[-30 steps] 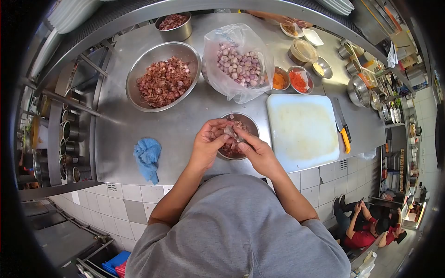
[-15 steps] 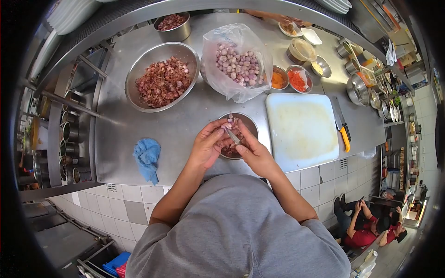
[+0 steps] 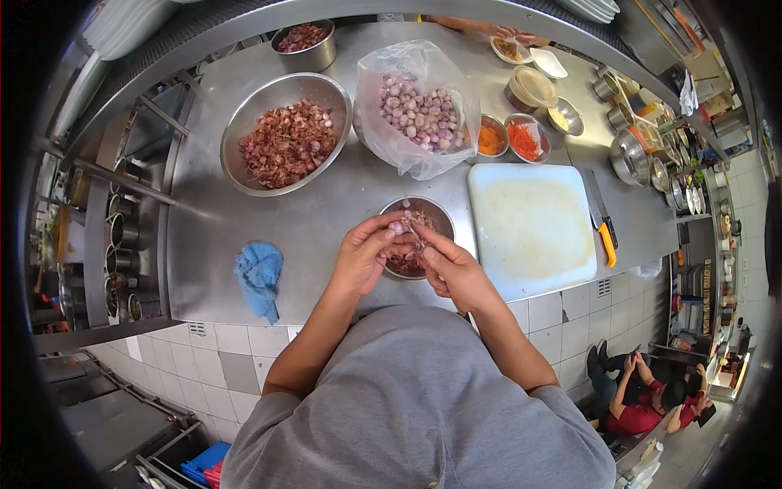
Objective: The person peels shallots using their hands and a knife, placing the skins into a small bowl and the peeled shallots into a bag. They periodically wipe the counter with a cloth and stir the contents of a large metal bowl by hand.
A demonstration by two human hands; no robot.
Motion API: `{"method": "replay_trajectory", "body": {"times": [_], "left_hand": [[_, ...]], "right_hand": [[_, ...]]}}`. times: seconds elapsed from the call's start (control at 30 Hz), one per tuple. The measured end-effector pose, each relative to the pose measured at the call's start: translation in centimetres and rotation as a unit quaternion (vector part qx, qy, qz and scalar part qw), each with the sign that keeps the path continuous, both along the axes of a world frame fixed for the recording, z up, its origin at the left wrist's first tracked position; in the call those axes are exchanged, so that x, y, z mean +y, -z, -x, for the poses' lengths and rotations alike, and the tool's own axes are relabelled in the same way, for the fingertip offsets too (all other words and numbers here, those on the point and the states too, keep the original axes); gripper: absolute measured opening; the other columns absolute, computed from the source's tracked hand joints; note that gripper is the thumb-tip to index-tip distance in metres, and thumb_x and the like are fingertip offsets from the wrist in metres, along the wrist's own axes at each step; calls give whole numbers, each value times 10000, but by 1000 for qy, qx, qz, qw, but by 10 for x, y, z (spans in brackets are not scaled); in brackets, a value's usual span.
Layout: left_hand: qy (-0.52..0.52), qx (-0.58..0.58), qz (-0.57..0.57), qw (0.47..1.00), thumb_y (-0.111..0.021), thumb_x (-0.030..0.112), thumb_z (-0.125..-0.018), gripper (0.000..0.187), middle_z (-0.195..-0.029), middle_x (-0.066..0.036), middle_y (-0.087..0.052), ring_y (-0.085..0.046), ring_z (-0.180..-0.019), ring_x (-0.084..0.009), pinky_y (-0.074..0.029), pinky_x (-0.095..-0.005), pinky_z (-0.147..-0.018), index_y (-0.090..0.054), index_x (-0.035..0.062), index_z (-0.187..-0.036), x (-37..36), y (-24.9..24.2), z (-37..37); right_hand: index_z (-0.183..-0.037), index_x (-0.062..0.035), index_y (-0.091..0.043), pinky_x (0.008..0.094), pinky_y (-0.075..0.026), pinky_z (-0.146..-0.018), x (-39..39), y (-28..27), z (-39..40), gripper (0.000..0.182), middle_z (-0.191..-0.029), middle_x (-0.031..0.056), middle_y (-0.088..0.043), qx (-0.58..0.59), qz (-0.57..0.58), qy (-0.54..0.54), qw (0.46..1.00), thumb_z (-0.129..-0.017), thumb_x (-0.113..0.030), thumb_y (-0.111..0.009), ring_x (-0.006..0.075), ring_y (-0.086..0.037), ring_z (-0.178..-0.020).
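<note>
My left hand (image 3: 361, 254) pinches a small pale purple shallot (image 3: 397, 228) between thumb and fingers. Close against it, my right hand (image 3: 458, 275) is curled around a small knife, whose thin blade (image 3: 416, 236) shows nearly edge-on at the shallot; its handle is mostly hidden in the palm. Both hands are above a steel bowl (image 3: 449, 223) containing reddish shallot skins (image 3: 403, 265). Beyond the hands, a clear plastic bag (image 3: 425, 169) holds many whole shallots (image 3: 419, 114). A wide steel bowl (image 3: 230, 159) at left is heaped with reddish-brown shallots and skins (image 3: 289, 143).
A white cutting board (image 3: 533, 228) lies at right, beside a yellow-handled knife (image 3: 607, 244). At left is a blue cloth (image 3: 259, 277). A steel pot (image 3: 314, 59) and small bowls of orange pieces (image 3: 489, 140) and red shreds (image 3: 523, 143) stand farther back. Another person's hands (image 3: 509, 33) show at the far edge.
My right hand has turned and shifted slightly right and down. The blade, broad and plain before, now appears thin. My left hand has barely moved and keeps the shallot.
</note>
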State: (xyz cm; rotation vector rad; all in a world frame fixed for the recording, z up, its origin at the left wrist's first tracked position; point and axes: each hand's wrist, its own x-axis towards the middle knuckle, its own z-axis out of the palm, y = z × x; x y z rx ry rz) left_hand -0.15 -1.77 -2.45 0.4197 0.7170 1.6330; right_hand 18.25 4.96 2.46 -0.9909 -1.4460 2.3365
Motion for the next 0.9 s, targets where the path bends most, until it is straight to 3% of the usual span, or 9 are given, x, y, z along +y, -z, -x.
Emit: {"method": "replay_trajectory", "body": {"times": [0.07,0.2,0.3,0.37,0.5,0.6,0.7,0.77,0.9], "left_hand": [[10,6,7,1000,-542,38,-946,278,-1189,-158,-637,-677,-991,-252,-576,-384,-880,-590,-30,-1212,0,0,0],[-12,-8,1,1000,-524,13,-958,291,-1207,-152,-626,-657,-1048,-235,-578,-369,-892,-576,-26,-1241,2,-7,-2],[-20,28,13,999,-549,-2,-929,310,-1225,-138,-617,-648,-1044,-217,-575,-334,-865,-573,-14,-1238,4,-1,-2],[-32,78,12,996,-548,-14,-928,308,-1188,-117,-628,-640,-1034,-193,-574,-314,-853,-574,-2,-1235,3,-4,-2],[-19,54,-10,998,-544,-16,-930,295,-1158,-103,-633,-639,-1016,-179,-573,-308,-849,-580,6,-1222,1,2,-2],[-15,40,-3,999,-548,-24,-925,281,-1139,-103,-640,-645,-987,-176,-574,-304,-844,-591,8,-1201,2,1,-3],[-3,20,-2,1000,-552,-28,-920,281,-1119,-107,-648,-657,-984,-190,-578,-304,-843,-589,16,-1195,2,7,-2],[8,-35,12,999,-557,-31,-915,271,-1103,-112,-654,-667,-992,-209,-583,-309,-841,-589,24,-1178,4,3,-1],[1,-61,50,997,-569,-25,-912,254,-1115,-113,-651,-668,-1014,-221,-584,-310,-843,-584,31,-1159,6,1,-1]], "right_hand": [[-1481,-201,-407,211,-247,-434,-1,0,1,466,-676,-77,-388,89,152,64,982,-1024,-180,-498,41,-293,-500],[-1511,-197,-349,212,-290,-454,1,2,1,522,-731,-56,-448,38,62,56,996,-1015,-185,-513,39,-325,-530],[-1517,-161,-332,234,-467,-629,-1,4,2,546,-948,26,-612,-37,-97,22,994,-1007,-191,-523,96,-555,-710],[-1517,-120,-317,296,-445,-974,-1,17,2,562,-1296,130,-588,-33,-263,4,964,-1000,-190,-527,209,-585,-1142],[-1507,-96,-327,323,-293,-1124,0,20,5,549,-1438,167,-488,23,-273,7,962,-1001,-181,-523,248,-405,-1373],[-1506,-98,-327,310,-302,-1117,2,13,4,539,-1431,145,-500,-5,-311,-38,950,-1008,-179,-515,235,-427,-1355],[-1505,-120,-341,280,-477,-920,3,12,1,519,-1238,93,-613,-35,-233,-14,972,-1017,-183,-503,199,-617,-1065],[-1517,-152,-326,229,-465,-586,8,12,-4,524,-951,8,-584,83,101,22,991,-1023,-188,-496,98,-541,-660],[-1531,-176,-296,218,-282,-423,3,1,4,541,-789,-35,-430,65,129,101,984,-1025,-183,-489,47,-301,-499]]}}
